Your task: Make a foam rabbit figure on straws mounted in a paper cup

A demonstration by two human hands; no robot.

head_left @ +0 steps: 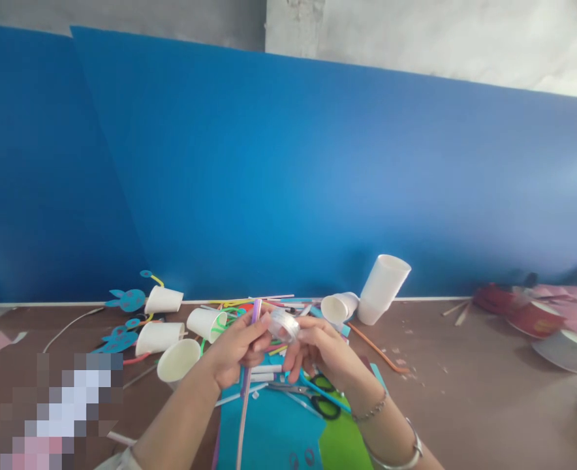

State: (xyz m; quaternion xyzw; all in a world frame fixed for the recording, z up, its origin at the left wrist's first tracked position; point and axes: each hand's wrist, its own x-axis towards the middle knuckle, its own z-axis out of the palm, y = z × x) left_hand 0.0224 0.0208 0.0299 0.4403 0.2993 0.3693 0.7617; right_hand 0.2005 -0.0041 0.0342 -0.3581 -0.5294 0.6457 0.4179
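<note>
Near the middle of the table, my left hand (242, 346) is closed round a bundle of thin straws (244, 411), purple at the top and pale pink lower down. A roll of clear tape (283, 326) sits between my two hands, touched by the fingers of both. My right hand (320, 346) pinches the tape roll's right side, its other fingers curled below. Under my hands lie blue paper (269, 427), green paper (342, 440) and scissors with black handles (325, 406). A blue straw (325, 393) crosses the scissors.
White paper cups (160, 339) lie on their sides at left, some with blue paper shapes (126, 300). Stacked cups (382, 290) lean upright behind my right hand. An orange pipe cleaner (376, 349) lies nearby. Red and pink items (536, 318) rest far right, before a blue partition (288, 176).
</note>
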